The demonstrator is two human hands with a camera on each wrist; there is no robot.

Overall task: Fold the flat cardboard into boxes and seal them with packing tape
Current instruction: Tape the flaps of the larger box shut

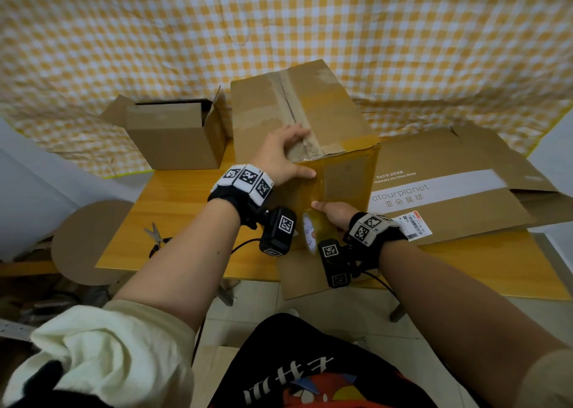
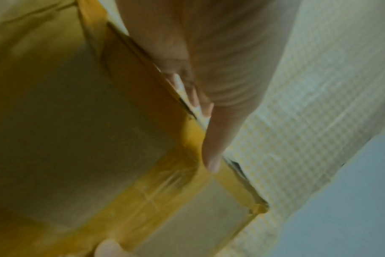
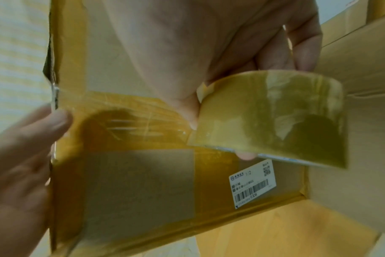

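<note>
left hand (image 1: 280,156) lay flat over the cardboard box (image 1: 316,122) edge; right hand (image 1: 336,216) below gripped the tape roll (image 1: 316,230).

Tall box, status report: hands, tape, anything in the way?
Left hand presses tall box top edge. Right hand grips tape roll, strip running down near face. Nothing in the way.

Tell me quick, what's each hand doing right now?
Left hand: open, pressing on the big box.
Right hand: gripping the tape roll.
</note>
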